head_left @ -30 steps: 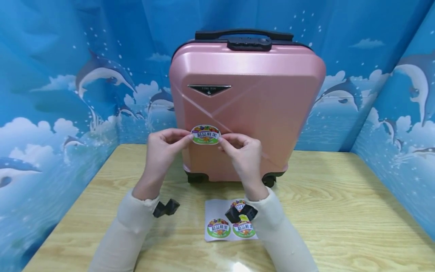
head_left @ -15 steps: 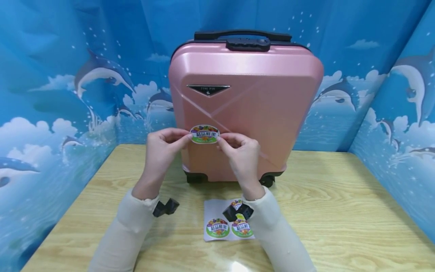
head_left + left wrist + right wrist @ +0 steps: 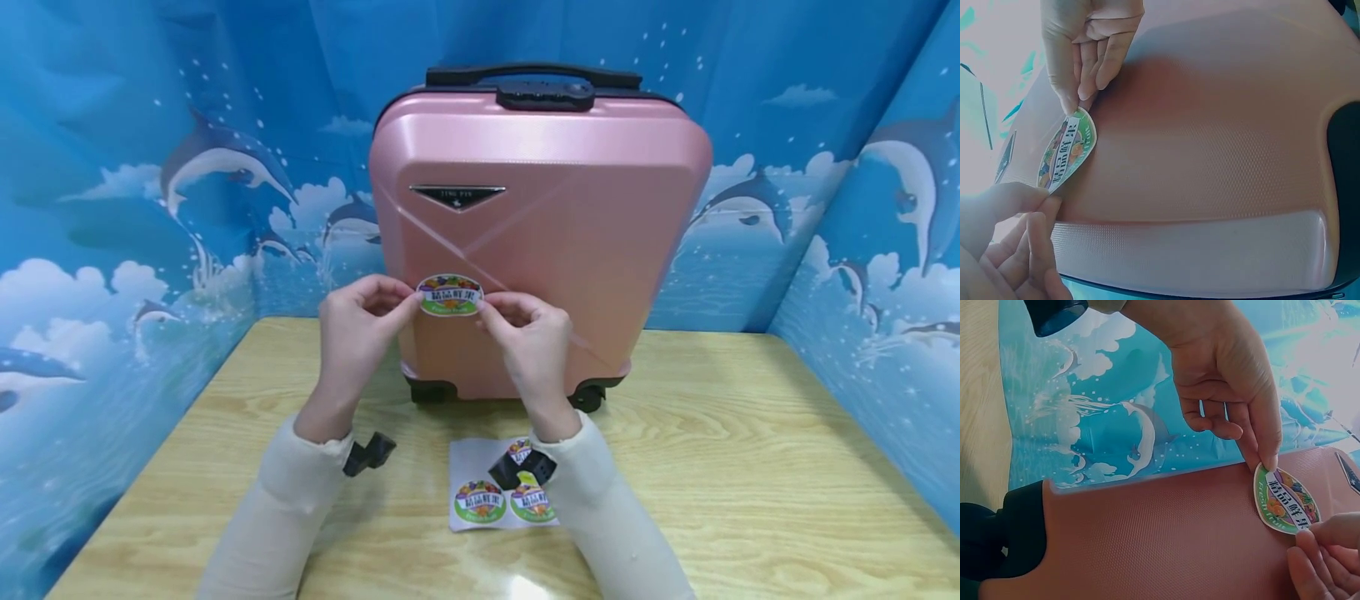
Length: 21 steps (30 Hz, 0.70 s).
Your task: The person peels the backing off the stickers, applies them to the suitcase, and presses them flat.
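Note:
An oval fruit sticker (image 3: pixel 450 296) with a white border is stretched between my two hands in front of a pink suitcase (image 3: pixel 555 217). My left hand (image 3: pixel 363 329) pinches its left end between thumb and forefinger. At the other end, my right hand (image 3: pixel 536 337) does the same. In the left wrist view the sticker (image 3: pixel 1067 150) stands close to the suitcase's ridged shell and bows slightly; whether it touches the shell I cannot tell. The right wrist view shows the sticker (image 3: pixel 1285 501) printed side out, with its green part toward the suitcase's wheel end.
On the wooden table (image 3: pixel 735 467) lies a sticker sheet (image 3: pixel 467 458) with several stickers, partly covered by my right forearm and wrist camera. Behind stands a blue backdrop (image 3: pixel 135 208) with dolphins. A dark triangular badge (image 3: pixel 457 197) is on the suitcase's upper left.
Both hands keep pinching the sticker at nearly the same spot. The whole scene has shifted very slightly leftward in the head view.

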Each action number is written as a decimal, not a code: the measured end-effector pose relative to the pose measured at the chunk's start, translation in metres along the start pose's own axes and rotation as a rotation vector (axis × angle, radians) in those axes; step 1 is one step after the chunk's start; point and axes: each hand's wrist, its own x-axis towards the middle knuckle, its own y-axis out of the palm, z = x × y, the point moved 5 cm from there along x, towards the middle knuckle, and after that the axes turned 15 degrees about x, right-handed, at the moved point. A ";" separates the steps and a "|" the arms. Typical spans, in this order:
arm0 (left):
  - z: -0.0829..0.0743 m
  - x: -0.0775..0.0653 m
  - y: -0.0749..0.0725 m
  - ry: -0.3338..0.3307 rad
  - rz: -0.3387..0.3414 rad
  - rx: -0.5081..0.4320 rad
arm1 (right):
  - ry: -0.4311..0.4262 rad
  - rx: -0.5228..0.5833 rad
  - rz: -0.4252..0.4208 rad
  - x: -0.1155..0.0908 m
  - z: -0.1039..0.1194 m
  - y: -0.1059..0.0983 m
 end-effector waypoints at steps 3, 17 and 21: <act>-0.003 0.001 -0.001 0.023 -0.001 0.018 | -0.005 0.003 -0.001 0.000 0.001 0.000; -0.002 0.003 -0.003 0.019 -0.004 0.127 | 0.000 -0.007 0.010 0.000 0.003 0.001; -0.003 0.003 -0.001 0.006 0.001 0.118 | 0.001 -0.005 0.008 0.000 0.003 0.001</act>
